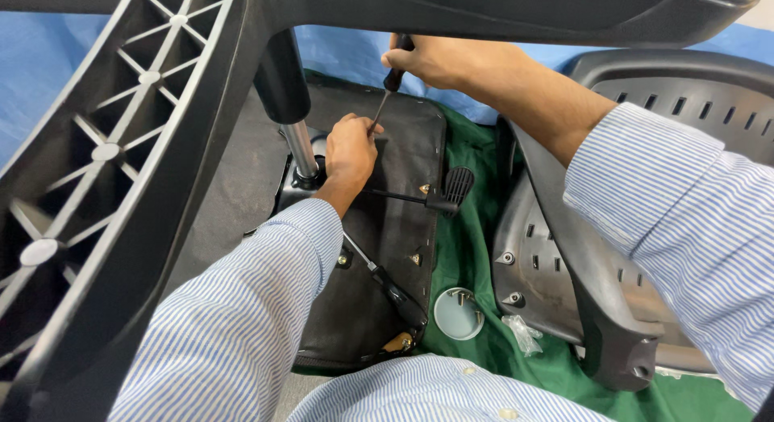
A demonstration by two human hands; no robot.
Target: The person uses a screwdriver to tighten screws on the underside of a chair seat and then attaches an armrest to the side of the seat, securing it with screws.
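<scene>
**Both hands on a screwdriver over an upturned chair seat**

The right hand [431,59] is clenched around the black handle of a slim metal-shafted screwdriver [385,95], holding it tilted, tip down. The left hand [349,152] is closed at the lower end of the shaft, fingers pinching near the tip, pressed against the black fabric-covered underside of a chair seat [379,228]. That seat lies upside down on a green cloth [484,309], with a blue sheet [40,59] beyond it at the far edge. The tip meets the seat near its far edge, just beside the chrome gas-lift column [302,152] rising from the black metal mechanism plate. A black lever with a ribbed paddle end [451,188] sticks out toward the seat's right edge. A second black-handled tool [387,285] lies on the seat near its near edge. On the cloth to the right sit a small round grey cap [458,313] and a grey plastic backrest shell [548,269]. A black star-shaped chair base [121,164] fills the left foreground.
</scene>
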